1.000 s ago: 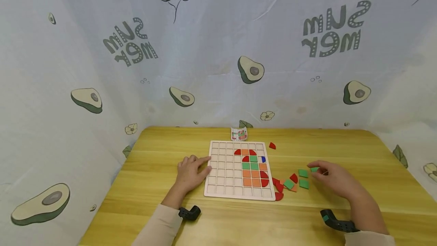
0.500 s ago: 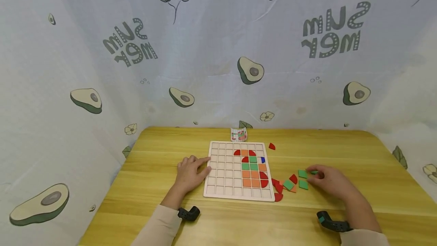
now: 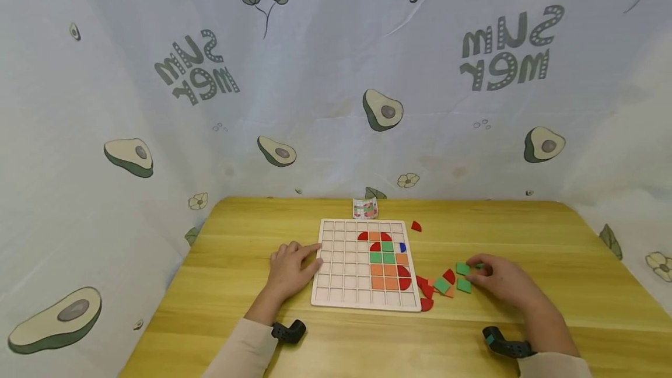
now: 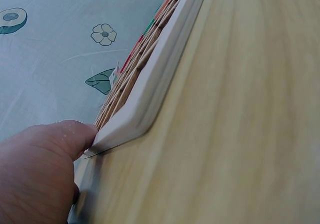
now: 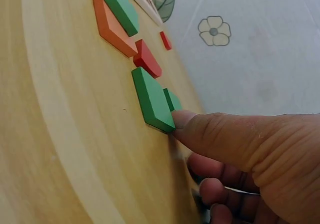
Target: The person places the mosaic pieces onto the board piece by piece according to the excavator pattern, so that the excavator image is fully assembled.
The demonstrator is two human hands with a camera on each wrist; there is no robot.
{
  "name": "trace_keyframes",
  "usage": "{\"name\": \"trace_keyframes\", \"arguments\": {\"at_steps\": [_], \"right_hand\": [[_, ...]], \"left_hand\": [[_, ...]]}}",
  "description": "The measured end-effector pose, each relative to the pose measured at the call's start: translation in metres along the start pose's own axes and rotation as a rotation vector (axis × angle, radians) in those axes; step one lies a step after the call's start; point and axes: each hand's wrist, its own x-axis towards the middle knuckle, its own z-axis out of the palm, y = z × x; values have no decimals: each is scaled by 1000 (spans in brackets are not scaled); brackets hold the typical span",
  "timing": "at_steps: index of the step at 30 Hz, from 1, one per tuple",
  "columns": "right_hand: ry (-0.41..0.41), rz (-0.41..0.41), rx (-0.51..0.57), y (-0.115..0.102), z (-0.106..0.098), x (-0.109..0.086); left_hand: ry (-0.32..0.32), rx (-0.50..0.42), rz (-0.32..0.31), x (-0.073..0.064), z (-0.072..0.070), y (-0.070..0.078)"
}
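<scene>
The left hand [image 3: 287,270] rests on the table with its index finger and thumb against the left edge of a pale wooden grid board [image 3: 343,298]. In the left wrist view its thumb [image 4: 65,139] touches the board's corner [image 4: 135,121]. Over the green square tiles hovers the right hand [image 3: 501,282], its index finger and thumb tips apart. A green tile [image 3: 462,268] lies by the index fingertip; another green tile [image 3: 464,285] is beside the thumb. The right wrist view shows the thumb at the corner of a green tile [image 5: 152,101]. A further green tile is mostly hidden behind the hand.
Red, orange and green pieces sit in the board's right half, with a blue piece [image 3: 402,247]. Loose red quarter-circles [image 3: 427,304] and a green tile [image 3: 441,285] lie right of it. A lone red piece [image 3: 416,226] and a pattern card [image 3: 364,209] lie farther back.
My right hand has moved left over the green tiles, its fingertips coming closer to the left ones. The left hand stays on the board's edge.
</scene>
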Motion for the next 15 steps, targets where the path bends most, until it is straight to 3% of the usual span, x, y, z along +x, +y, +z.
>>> {"name": "trace_keyframes", "arguments": {"at_steps": [15], "right_hand": [[36,4,-17,-2,3,1]], "left_hand": [[21,2,10,1,1,0]]}}
